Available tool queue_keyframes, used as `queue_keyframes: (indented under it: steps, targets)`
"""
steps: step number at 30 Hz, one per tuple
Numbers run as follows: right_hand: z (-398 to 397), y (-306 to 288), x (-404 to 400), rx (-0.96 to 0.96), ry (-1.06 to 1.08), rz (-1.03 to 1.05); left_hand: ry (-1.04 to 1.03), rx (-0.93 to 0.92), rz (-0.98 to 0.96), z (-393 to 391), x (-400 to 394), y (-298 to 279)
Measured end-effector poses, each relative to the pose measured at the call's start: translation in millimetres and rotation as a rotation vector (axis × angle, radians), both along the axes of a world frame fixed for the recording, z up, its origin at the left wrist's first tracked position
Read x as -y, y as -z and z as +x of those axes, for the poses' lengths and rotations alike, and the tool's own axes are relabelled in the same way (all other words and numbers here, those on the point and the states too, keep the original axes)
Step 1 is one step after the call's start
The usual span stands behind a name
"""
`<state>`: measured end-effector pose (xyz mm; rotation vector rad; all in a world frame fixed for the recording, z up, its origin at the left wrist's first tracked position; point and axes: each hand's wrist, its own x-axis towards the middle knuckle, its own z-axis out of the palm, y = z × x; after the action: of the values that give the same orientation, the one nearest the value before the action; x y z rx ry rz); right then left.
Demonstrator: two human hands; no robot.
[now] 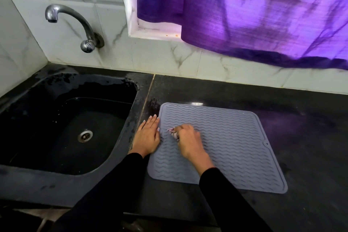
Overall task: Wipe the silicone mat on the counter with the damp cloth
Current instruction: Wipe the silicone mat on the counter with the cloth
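A grey silicone mat [231, 141] with wavy ridges lies flat on the black counter [301, 156], just right of the sink. My right hand [190, 140] presses down on the mat's left part, closed around a small bunched cloth [174, 133] of which only a pinkish-grey tip shows past the fingers. My left hand [147, 137] lies flat, fingers together, on the mat's left edge and the counter beside it, holding nothing.
A black sink [56, 128] with a metal drain lies at the left, wet around its rim. A chrome tap [75, 24] juts from the tiled wall above it. A purple curtain [254, 15] hangs over the back of the counter.
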<state>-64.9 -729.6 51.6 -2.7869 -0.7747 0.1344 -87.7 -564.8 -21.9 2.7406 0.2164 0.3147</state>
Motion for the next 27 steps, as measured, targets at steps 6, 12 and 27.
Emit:
queue_keyframes:
  steps: [6,12,27]
  targets:
    - [-37.0,32.8,-7.8,0.221,0.008,-0.054,-0.018,-0.009,-0.015,-1.2,0.7,-1.0]
    - [-40.9,37.9,-10.6,0.299,-0.023,-0.249,-0.036,-0.003,-0.062,-0.3,0.5,-5.5]
    - [-33.3,-0.1,-9.4,-0.088,-0.01,-0.081,-0.013,-0.113,-0.056,-26.1,8.8,-10.6]
